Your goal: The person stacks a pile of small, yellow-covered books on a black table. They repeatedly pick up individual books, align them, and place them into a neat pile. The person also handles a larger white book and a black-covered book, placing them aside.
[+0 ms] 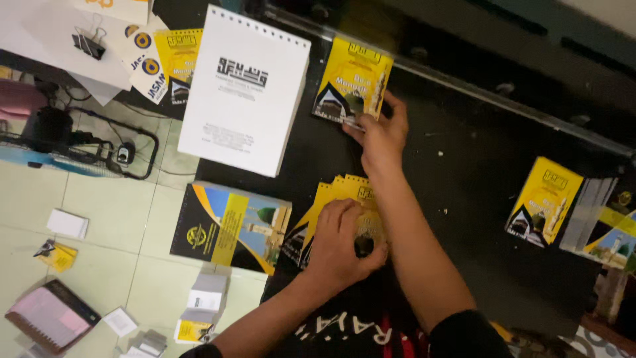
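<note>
My right hand pinches the yellow booklet right of the white spiral notepad, left hand clamped on the fanned booklet stack below it, which could slide apart if I lean.

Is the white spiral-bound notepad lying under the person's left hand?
No, the white spiral-bound notepad lies apart, while the left hand rests on a fanned stack of yellow booklets.

The person wears a black top with white lettering and a red patch across the chest, its short black sleeve ending well up the arm from the bare right hand.
</note>
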